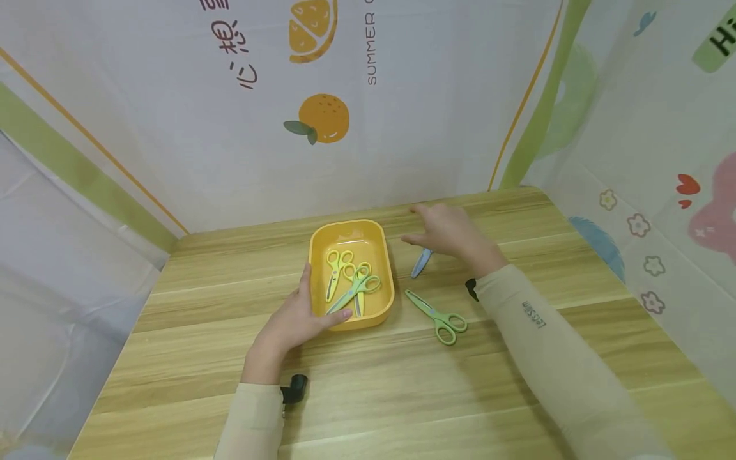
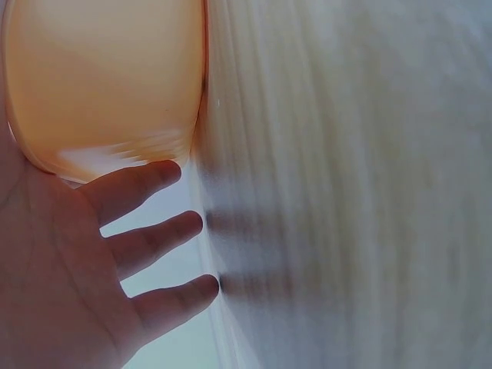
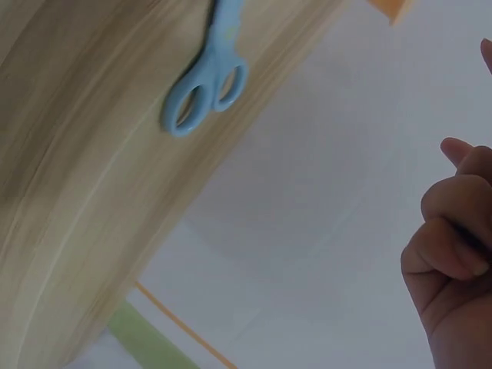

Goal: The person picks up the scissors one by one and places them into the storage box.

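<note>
My left hand rests against the near left corner of a yellow tray, thumb along the near rim and index finger up the left side. The left wrist view shows the fingers spread and nearly straight beside the tray wall. Inside lie yellow scissors and green scissors overlapping another yellow pair. My right hand hovers above blue scissors on the table, holding nothing. Its thumb and index finger are spread, its other fingers bent. In the head view it hides the blue handles.
Another pair of green scissors lies on the wooden table right of the tray, close to the right forearm. A printed white curtain hangs behind the table's back edge, and another printed sheet hangs on the right.
</note>
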Tool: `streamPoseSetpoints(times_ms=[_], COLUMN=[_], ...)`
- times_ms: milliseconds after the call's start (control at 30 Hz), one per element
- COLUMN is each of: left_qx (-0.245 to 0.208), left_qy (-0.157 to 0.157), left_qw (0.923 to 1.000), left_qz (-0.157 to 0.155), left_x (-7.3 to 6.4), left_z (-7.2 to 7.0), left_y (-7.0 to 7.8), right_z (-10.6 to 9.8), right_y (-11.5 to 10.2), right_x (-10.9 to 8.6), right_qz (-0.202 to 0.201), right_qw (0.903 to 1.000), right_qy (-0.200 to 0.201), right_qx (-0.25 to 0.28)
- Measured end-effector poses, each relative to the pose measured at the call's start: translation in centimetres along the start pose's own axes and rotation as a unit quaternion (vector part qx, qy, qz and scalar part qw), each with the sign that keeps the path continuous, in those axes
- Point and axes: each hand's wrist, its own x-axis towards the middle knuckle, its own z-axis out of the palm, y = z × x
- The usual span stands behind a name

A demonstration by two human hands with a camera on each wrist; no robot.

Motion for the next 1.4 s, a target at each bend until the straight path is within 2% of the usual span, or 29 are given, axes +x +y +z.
streamPoseSetpoints(times_ms=[500,800,967,1233,1400], left_qx=[-0.001,0.002,0.004,-0.005,-0.004], left_qy=[0.007,0.007,0.007,0.007,0.007], left_qw=[1.0,1.0,1.0,1.0,1.0], left_qz=[0.002,-0.001,-0.005,-0.004,-0.003], left_x=[0.0,0.1,0.1,0.2,0.2], left_z=[0.1,0.1,0.1,0.2,0.1], left_y=[-0.1,-0.2,-0.1,-0.1,-0.1], right_z=[1.4,2.1,2.7,4.1,4.4], right_y=[4.1,4.8,5.4,7.0,7.7], right_x=[1.3,0.9,1.0,1.4,1.6], right_qz=[0.024,0.019,0.013,0.018,0.039], right_qw=[0.9952,0.9918,0.99,0.9891,0.9869], right_qy=[-0.086,-0.109,-0.13,-0.141,-0.156], right_qx=[-0.041,-0.063,-0.053,-0.037,0.006])
